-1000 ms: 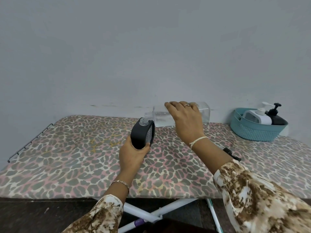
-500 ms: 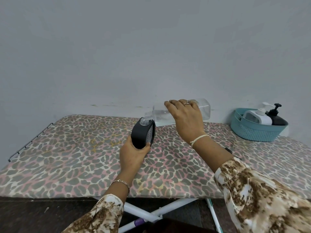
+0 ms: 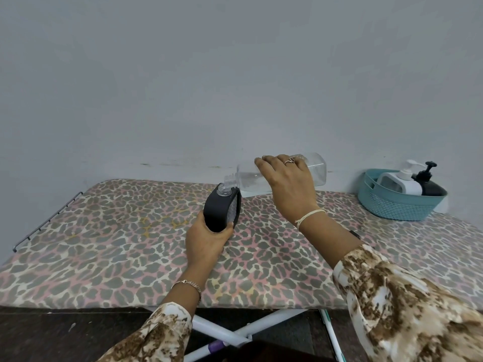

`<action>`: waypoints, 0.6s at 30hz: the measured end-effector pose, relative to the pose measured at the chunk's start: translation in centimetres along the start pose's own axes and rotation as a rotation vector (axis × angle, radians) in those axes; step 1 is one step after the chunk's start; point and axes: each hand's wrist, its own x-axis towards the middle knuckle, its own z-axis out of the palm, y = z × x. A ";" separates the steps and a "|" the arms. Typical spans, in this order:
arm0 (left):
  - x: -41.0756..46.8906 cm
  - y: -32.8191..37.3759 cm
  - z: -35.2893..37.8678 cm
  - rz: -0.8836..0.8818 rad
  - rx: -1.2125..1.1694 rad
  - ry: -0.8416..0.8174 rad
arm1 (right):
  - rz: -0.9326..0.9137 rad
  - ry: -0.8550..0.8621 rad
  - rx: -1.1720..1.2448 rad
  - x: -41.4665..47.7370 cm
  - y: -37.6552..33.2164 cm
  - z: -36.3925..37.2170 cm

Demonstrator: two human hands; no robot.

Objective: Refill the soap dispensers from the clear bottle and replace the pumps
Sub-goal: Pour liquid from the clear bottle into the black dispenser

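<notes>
Our clear bottle (image 3: pixel 248 179) is tipped almost flat above the leopard-print board (image 3: pixel 117 231), its threaded neck right at the open mouth of the black dispenser (image 3: pixel 220 211). Our right hand (image 3: pixel 287 184) grips the bottle from above, fingers curled over it. Our left hand (image 3: pixel 206 241) wraps round the tilted dispenser's lower end. Far right, a teal basket (image 3: pixel 397 207) holds a white pump bottle (image 3: pixel 400 185) and a black pump bottle (image 3: pixel 428 188).

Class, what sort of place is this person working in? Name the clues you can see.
Probably a home laundry or utility corner: the work surface is an ironing board with a leopard-print cover, set against a bare wall, with a teal basket holding pump dispensers.
</notes>
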 end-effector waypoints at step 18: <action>0.6 -0.1 -0.3 -0.120 -0.011 -0.099 | -0.007 0.008 -0.026 -0.1 0.0 0.0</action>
